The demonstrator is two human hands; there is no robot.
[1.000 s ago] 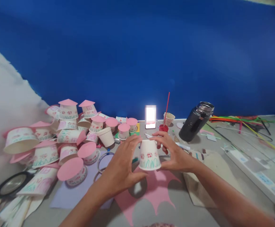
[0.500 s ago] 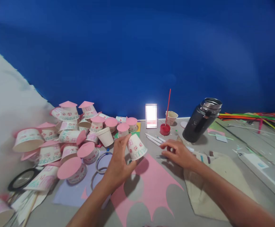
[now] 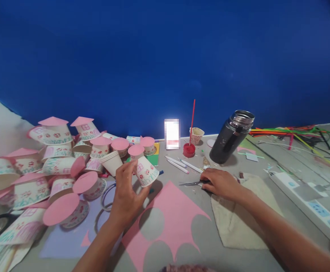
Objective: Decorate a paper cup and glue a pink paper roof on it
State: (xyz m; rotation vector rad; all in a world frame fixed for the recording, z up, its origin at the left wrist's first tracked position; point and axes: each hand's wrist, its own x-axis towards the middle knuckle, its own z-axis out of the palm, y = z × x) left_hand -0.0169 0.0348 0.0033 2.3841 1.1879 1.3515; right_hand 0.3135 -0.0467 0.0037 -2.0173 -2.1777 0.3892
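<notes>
In my left hand (image 3: 130,189) is a white paper cup (image 3: 147,172) with a pink window, red flowers and green marks, tilted bottom-up. My right hand (image 3: 220,183) lies on the handles of small dark scissors (image 3: 191,184), fingers closed over them, blades pointing left. Below the hands lies a pink sheet (image 3: 167,215) with round cut-outs. Several white pens (image 3: 178,164) rest behind the scissors. Left of my left hand stand stacked plain cups (image 3: 112,162) and several decorated cups with pink paper roofs (image 3: 61,209).
A black flask (image 3: 228,141) leans at the right, near a red pot (image 3: 189,150) holding a red stick. A cloth (image 3: 238,223) lies under my right forearm. Farther right are a power strip (image 3: 309,204) and coloured wires (image 3: 278,132). A bright phone-like screen (image 3: 172,134) stands behind.
My right hand has moved down from beside the pens onto the scissors. The left hand still holds the cup. The whole view has shifted, with the table items now farther left.
</notes>
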